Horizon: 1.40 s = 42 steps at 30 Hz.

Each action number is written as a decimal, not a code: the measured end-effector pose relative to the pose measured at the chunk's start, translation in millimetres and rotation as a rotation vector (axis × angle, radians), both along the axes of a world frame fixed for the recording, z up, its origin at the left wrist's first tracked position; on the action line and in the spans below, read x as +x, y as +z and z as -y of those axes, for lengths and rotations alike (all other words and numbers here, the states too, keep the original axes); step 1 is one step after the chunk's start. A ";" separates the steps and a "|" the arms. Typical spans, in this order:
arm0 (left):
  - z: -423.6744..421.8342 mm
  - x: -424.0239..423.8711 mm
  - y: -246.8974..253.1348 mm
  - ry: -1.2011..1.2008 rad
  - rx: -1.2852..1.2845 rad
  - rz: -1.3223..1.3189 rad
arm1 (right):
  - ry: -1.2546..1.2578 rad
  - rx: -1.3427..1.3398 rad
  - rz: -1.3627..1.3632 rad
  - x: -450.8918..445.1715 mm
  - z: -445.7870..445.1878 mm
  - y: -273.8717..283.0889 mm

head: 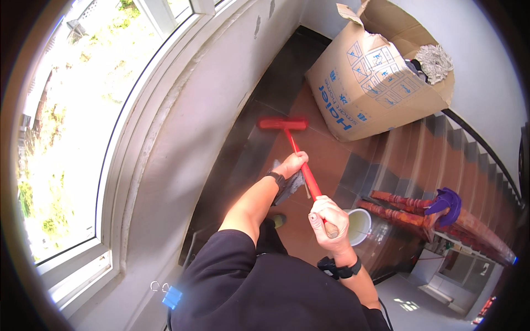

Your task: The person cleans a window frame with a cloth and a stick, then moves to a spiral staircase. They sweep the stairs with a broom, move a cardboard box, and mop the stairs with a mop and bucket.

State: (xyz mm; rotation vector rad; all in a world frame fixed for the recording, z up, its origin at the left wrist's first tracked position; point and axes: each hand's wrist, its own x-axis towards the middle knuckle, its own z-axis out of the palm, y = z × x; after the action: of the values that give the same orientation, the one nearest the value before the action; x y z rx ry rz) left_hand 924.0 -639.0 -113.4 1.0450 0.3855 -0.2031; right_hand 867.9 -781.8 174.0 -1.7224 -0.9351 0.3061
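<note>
A long-handled red cleaning tool with a blurred T-shaped head slants across the tiled floor, its head pointing away from me. My left hand grips the handle about midway. Around the upper handle, just below its bare wooden end, my right hand is closed. A crumpled grey cloth shows behind my left wrist; whether it hangs or lies on something I cannot tell. Beyond my right hand stands a white bucket holding cloudy liquid, partly hidden by that hand.
A large open Haier cardboard box with a string mop head inside stands ahead. Stairs descend at right beside a wooden banister with a purple cloth-like item on it. A window lines the left wall.
</note>
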 end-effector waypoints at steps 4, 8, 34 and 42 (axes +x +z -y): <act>26.7 -51.4 13.5 0.074 0.015 0.126 | -0.018 0.011 -0.129 -8.6 2.4 24.4; 66.1 -100.4 47.0 0.108 -0.252 -0.066 | 0.067 0.113 -0.229 -17.7 24.6 63.5; -74.8 -128.1 59.9 0.321 -0.178 -0.056 | 0.485 0.141 -0.164 -15.8 -96.2 5.5; -40.3 -211.3 55.9 0.344 -0.045 -0.206 | 0.541 0.162 -0.361 -33.6 -74.6 38.2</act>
State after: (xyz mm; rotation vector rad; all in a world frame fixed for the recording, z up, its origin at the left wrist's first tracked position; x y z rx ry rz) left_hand 712.8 -598.7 -57.5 0.8999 0.7368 -0.0100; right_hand 834.2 -707.2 212.3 -1.1893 -1.1059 0.8420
